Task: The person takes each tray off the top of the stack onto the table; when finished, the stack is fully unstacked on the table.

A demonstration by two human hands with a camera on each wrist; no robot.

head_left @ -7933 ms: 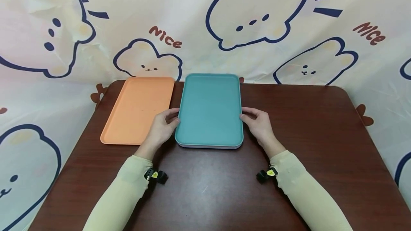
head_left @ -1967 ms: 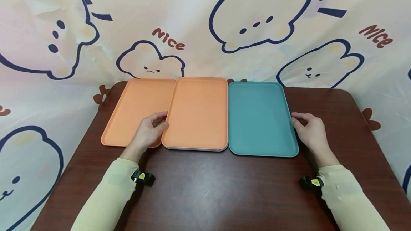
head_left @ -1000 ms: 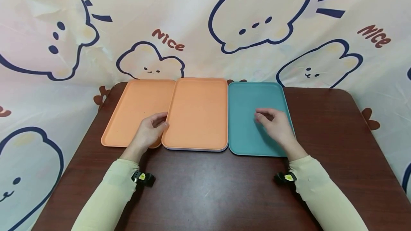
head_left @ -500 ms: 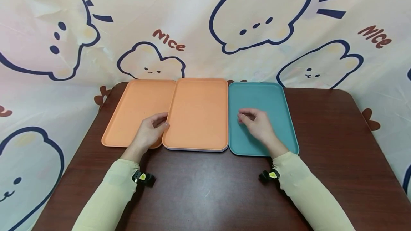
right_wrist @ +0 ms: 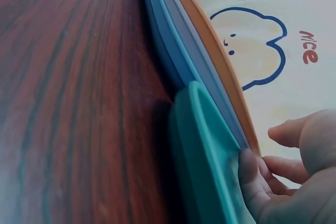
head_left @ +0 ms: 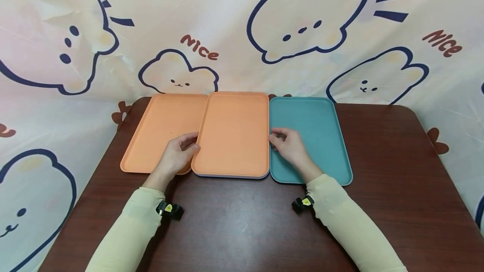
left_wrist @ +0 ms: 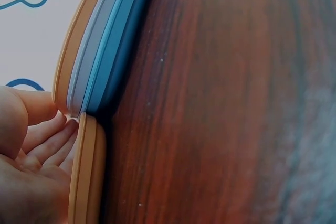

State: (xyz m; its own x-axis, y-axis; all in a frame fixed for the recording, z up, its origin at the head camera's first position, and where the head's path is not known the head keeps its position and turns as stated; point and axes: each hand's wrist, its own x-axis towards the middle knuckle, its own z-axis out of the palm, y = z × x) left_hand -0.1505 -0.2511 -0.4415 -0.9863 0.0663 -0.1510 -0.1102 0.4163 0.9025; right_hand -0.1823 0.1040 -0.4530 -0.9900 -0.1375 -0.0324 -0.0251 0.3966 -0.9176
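Observation:
A stack of rectangular trays (head_left: pixel 231 133) lies in the middle of the table, with an orange tray (left_wrist: pixel 84 30) on top. Lilac (left_wrist: pixel 86 61) and blue (left_wrist: pixel 113 56) layers show beneath it from the side. My left hand (head_left: pixel 175 154) pinches the top orange tray's left rim, its thumb at the edge and fingers behind. My right hand (head_left: pixel 291 148) is at the stack's right edge, above the teal tray (head_left: pixel 317 121). In the right wrist view its fingers (right_wrist: pixel 251 169) touch the stack's edge, while the thumb (right_wrist: pixel 287 131) stands apart from it.
Another orange tray (head_left: pixel 159 129) lies flat to the left, against the stack. The teal tray lies to the right, close beside the stack. All rest on a dark wooden table (head_left: pixel 234 230), with a printed cloth (head_left: pixel 227 20) behind.
The teal tray, earlier on top of the stack, now lies to its right. My right hand has since crossed leftward over it to the stack's edge. Lately my left hand has stayed put.

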